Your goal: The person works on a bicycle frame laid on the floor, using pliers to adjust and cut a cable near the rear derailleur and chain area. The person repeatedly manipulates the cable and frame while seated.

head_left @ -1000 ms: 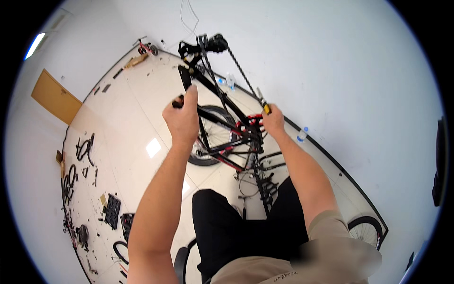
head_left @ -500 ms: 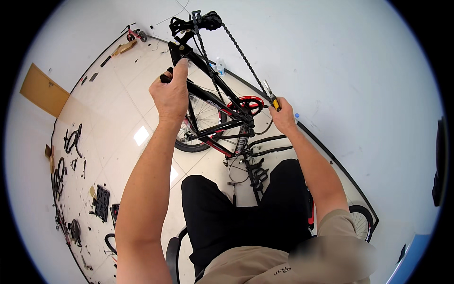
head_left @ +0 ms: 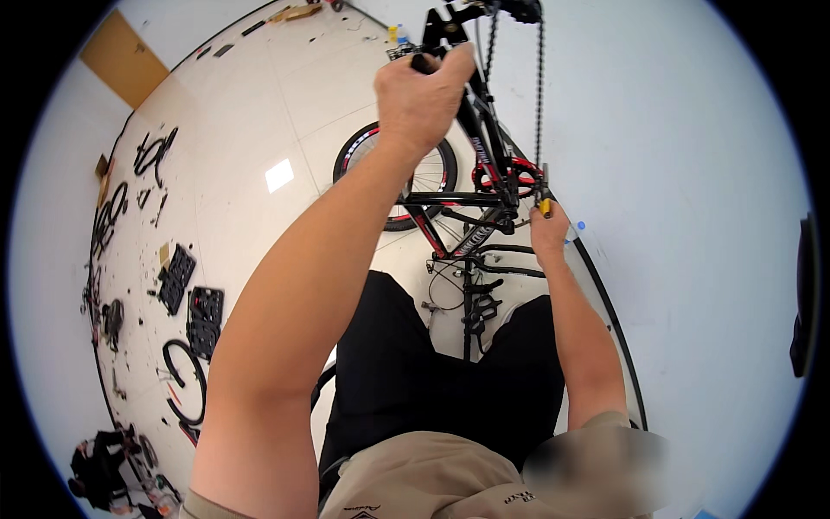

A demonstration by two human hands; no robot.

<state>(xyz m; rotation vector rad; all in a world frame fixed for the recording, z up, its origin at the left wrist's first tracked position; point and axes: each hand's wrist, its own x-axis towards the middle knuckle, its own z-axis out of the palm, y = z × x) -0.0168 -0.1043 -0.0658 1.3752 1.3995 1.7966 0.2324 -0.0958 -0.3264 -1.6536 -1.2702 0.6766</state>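
A black bicycle frame with red and white markings (head_left: 445, 199) stands tilted before me, its rear end raised toward the top of the picture. My left hand (head_left: 422, 102) is closed round a black part at that raised end. From the derailleur (head_left: 516, 9) the black chain (head_left: 540, 95) runs down toward the red chainring (head_left: 520, 173). Beside the chainring, my right hand (head_left: 550, 232) is closed on a slim tool with a yellow-and-black handle (head_left: 545, 208). The tool's tip is close to the chain; whether they touch I cannot tell.
Behind the frame is a spoked wheel (head_left: 346, 156). Two black tool cases (head_left: 205, 316), a loose tyre (head_left: 201, 381) and bicycle parts (head_left: 156, 154) lie on the left floor. Another person in dark clothes (head_left: 97, 467) is at lower left. A white wall (head_left: 692, 216) rises on the right.
The view has shifted, so the frame and my left hand appear farther right and higher. My right hand and its tool have come lower, close beside the chain and chainring.
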